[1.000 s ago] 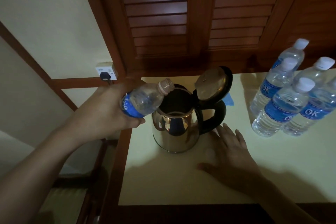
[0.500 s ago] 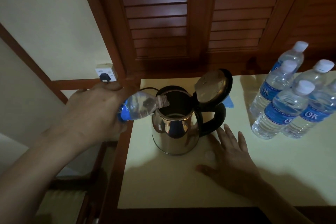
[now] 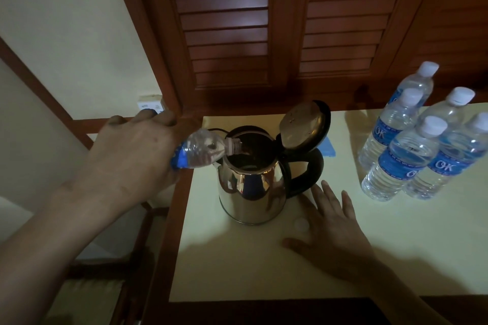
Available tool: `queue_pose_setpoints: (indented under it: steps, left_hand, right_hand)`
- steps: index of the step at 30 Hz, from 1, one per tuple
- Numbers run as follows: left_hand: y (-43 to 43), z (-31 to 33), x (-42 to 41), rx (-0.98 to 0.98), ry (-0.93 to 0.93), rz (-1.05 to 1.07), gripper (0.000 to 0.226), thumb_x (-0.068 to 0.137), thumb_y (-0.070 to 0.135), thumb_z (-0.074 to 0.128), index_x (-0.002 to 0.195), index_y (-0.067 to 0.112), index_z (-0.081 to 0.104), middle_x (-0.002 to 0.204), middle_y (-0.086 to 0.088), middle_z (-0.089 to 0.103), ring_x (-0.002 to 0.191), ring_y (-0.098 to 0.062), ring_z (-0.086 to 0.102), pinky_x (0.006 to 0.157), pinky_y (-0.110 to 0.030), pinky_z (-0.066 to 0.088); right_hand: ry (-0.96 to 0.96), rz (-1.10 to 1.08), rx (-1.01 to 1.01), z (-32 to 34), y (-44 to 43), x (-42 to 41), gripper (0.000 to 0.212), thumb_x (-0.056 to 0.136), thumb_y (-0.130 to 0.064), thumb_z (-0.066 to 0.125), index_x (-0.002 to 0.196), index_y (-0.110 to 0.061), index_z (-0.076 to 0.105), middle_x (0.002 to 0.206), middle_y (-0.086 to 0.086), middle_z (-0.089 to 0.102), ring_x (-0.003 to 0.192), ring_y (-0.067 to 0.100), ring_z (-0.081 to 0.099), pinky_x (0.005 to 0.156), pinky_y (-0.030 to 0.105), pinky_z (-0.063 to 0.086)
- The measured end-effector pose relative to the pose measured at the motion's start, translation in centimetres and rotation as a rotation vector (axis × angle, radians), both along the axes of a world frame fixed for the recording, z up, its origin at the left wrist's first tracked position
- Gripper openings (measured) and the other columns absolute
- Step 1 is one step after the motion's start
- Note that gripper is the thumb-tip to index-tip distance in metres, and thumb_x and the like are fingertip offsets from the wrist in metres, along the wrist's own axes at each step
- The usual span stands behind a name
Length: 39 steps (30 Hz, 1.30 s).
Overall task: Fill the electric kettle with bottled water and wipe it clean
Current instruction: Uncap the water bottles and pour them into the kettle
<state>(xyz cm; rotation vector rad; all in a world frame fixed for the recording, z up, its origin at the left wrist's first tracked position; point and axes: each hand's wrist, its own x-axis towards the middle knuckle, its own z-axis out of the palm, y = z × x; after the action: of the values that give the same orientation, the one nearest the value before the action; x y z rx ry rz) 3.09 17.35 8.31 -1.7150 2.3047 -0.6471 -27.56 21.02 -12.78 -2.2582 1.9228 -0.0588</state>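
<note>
A shiny steel electric kettle with a black handle stands on the cream table top, its lid hinged up and open. My left hand grips an uncapped water bottle with a blue label, tipped on its side with the neck over the kettle's mouth. My right hand lies flat on the table just right of the kettle's base, fingers spread, holding nothing. A small white bottle cap lies beside that hand.
Several sealed water bottles with blue labels stand at the table's right. A blue cloth peeks out behind the kettle handle. Louvred wooden doors rise behind the table. A wall socket sits at the left, and the table's left edge drops away.
My left hand has tilted the bottle further down, bringing its neck from above the rim into the kettle's mouth. My right hand has stayed flat on the table.
</note>
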Motion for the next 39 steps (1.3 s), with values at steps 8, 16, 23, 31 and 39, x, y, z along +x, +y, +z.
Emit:
queue_pose_setpoints:
  steps: [8, 16, 23, 31, 39]
  left_hand:
    - [-0.4, 0.2, 0.1, -0.012, -0.027, 0.015, 0.067, 0.062, 0.037, 0.085, 0.124, 0.023, 0.063, 0.105, -0.004, 0.067, 0.089, -0.029, 0.066, 0.070, -0.043, 0.052]
    - [-0.9, 0.3, 0.6, -0.032, -0.066, 0.035, 0.077, 0.059, 0.034, 0.088, 0.130, 0.025, 0.060, 0.110, -0.006, 0.068, 0.093, -0.032, 0.066, 0.069, -0.044, 0.053]
    - [-1.1, 0.7, 0.9, -0.091, -0.069, 0.012, 0.074, 0.061, 0.032, 0.087, 0.130, 0.023, 0.061, 0.108, -0.006, 0.068, 0.092, -0.031, 0.065, 0.069, -0.043, 0.053]
    - [-1.5, 0.8, 0.9, -0.145, -0.063, -0.036, 0.073, 0.058, 0.030, 0.087, 0.127, 0.024, 0.063, 0.102, -0.007, 0.067, 0.090, -0.033, 0.064, 0.069, -0.045, 0.052]
    - [-1.8, 0.5, 0.7, -0.208, 0.025, -0.152, 0.077, 0.052, 0.022, 0.091, 0.124, 0.021, 0.066, 0.104, -0.012, 0.069, 0.090, -0.038, 0.065, 0.074, -0.053, 0.052]
  right_hand:
    - [-0.008, 0.005, -0.020, 0.1, 0.1, 0.0, 0.115, 0.069, -0.102, 0.018, 0.159, -0.035, -0.004, 0.169, -0.002, -0.009, 0.154, 0.019, -0.019, 0.124, 0.052, -0.008]
    - [0.006, 0.002, -0.006, 0.2, 0.1, 0.0, 0.116, 0.067, -0.103, 0.012, 0.159, -0.035, -0.004, 0.168, -0.003, -0.013, 0.152, 0.018, -0.024, 0.124, 0.052, -0.007]
    - [-0.011, -0.001, -0.001, 0.3, 0.0, 0.1, 0.113, 0.070, -0.101, 0.018, 0.160, -0.035, -0.001, 0.168, -0.003, -0.013, 0.152, 0.018, -0.024, 0.124, 0.052, -0.009]
    - [-0.048, -0.012, -0.003, 0.6, 0.2, 0.1, 0.110, 0.073, -0.098, 0.026, 0.159, -0.035, -0.003, 0.167, -0.007, -0.014, 0.151, 0.016, -0.025, 0.124, 0.049, -0.011]
    - [-0.007, 0.006, -0.006, 0.4, 0.1, 0.1, 0.111, 0.072, -0.099, 0.019, 0.159, -0.035, -0.002, 0.169, -0.003, -0.010, 0.153, 0.019, -0.022, 0.124, 0.051, -0.009]
